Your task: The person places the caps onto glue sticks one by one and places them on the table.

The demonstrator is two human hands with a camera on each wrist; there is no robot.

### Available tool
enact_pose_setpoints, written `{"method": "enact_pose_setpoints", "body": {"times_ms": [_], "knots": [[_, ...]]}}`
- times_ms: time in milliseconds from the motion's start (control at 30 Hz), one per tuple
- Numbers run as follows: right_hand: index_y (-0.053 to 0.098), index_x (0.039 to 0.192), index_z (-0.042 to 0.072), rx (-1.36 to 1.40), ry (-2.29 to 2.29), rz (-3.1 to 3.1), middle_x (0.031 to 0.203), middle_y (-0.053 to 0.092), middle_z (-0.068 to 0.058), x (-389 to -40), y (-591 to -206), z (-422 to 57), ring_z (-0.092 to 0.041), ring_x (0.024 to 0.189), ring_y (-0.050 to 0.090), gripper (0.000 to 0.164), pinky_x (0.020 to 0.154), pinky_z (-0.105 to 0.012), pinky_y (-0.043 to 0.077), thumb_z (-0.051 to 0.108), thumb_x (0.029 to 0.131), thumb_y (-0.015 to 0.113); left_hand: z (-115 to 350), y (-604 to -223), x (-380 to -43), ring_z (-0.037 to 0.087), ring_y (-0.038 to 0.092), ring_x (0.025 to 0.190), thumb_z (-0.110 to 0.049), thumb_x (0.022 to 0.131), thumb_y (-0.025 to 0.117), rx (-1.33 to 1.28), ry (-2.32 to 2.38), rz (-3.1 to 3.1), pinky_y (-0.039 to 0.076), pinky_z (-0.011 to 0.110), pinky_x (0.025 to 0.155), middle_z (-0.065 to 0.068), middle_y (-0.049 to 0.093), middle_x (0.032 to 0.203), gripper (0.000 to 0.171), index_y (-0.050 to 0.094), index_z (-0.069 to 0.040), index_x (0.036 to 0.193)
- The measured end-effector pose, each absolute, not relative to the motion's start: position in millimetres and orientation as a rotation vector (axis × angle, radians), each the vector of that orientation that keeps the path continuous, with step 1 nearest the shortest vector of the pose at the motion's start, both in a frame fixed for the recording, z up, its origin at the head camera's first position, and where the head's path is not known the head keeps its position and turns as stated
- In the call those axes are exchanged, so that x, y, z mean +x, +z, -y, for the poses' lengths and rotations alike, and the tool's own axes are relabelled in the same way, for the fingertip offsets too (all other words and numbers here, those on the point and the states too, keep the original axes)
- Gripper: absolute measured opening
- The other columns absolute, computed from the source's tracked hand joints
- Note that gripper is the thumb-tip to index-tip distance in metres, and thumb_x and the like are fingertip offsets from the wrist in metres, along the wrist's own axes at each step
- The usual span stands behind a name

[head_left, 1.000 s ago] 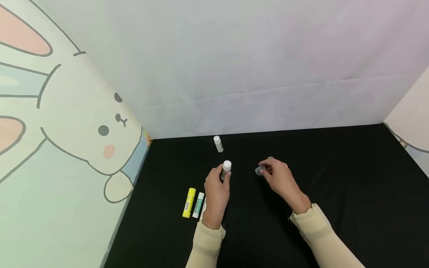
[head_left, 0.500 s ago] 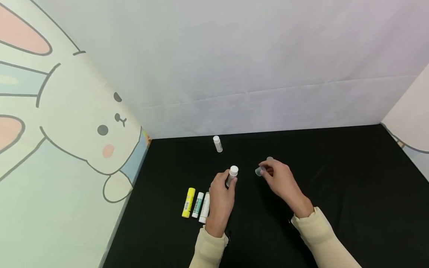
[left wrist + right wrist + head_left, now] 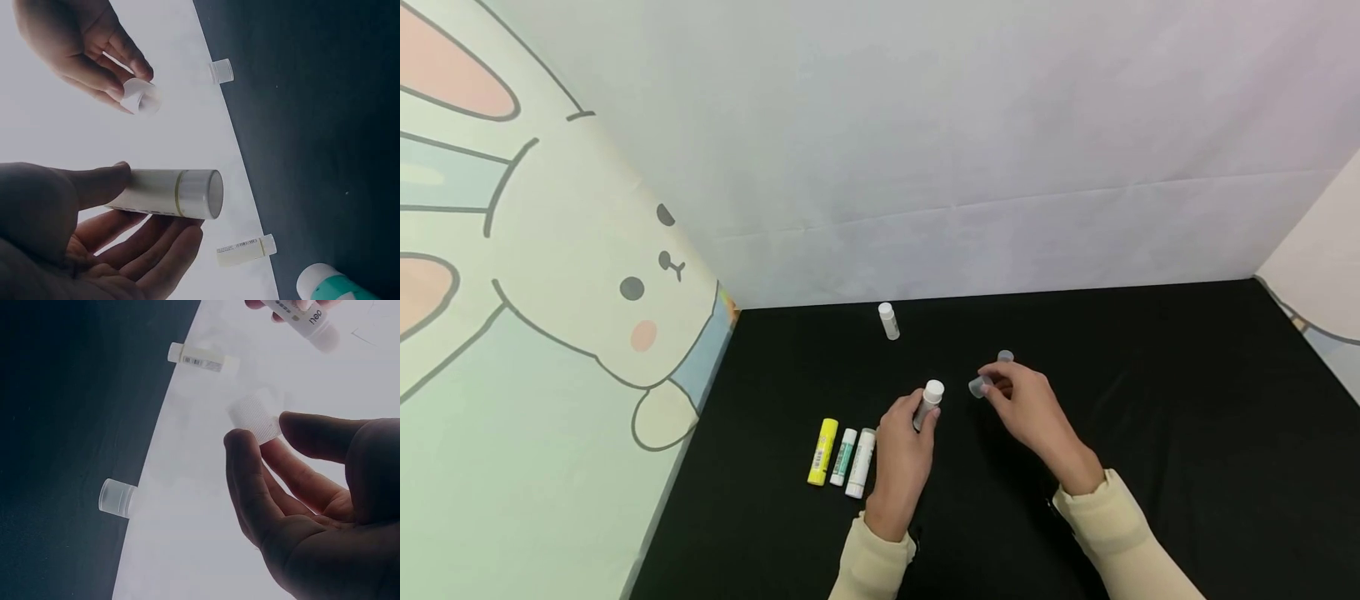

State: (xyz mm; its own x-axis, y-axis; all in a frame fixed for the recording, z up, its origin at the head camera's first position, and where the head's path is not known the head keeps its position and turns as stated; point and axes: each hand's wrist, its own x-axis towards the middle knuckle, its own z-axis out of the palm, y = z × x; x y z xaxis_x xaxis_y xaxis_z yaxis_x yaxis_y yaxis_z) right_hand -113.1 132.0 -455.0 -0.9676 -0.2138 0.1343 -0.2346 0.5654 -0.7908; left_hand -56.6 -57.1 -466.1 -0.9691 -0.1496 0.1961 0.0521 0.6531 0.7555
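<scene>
In my left hand (image 3: 904, 454) I hold a white glue stick (image 3: 931, 398) upright, thumb on one side and fingers on the other. Its cap is off, and the white glue end (image 3: 326, 339) shows in the right wrist view, along with "deli" on the label. My right hand (image 3: 1028, 408) pinches a translucent ribbed cap (image 3: 255, 417) between thumb and fingertips, to the right of the glue stick and apart from it. Just behind the right hand, a second translucent cap (image 3: 1005, 356) stands on the black tabletop.
Another white glue stick (image 3: 889, 321) stands upright near the table's back edge. To the left of my left hand lie a yellow glue stick (image 3: 822, 452), a small green-and-white one (image 3: 843, 457) and a white one (image 3: 861, 463), side by side. A pale cloth wall (image 3: 1000, 150) rises behind.
My left hand has moved right and a little nearer to me with the glue stick, uncovering the white stick lying on the table. The right hand and its cap stay almost in place.
</scene>
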Motion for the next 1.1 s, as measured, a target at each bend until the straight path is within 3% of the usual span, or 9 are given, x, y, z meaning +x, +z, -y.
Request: {"method": "enact_pose_setpoints", "body": {"times_ms": [1100], "knots": [[0.073, 0.122, -0.002, 0.468, 1.488, 2.73, 0.109, 0.075, -0.014, -101.8, -443.5, -126.6, -0.024, 0.092, 0.074, 0.021, 0.08, -0.043, 0.062, 0.002, 0.101, 0.07, 52.4, -477.1, -49.7, 0.024, 0.073, 0.096, -0.007, 0.096, 0.078, 0.029, -1.131, 2.726, 0.061, 0.045, 0.084, 0.011, 0.075, 0.107, 0.026, 0.076, -0.002, 0.121]]}}
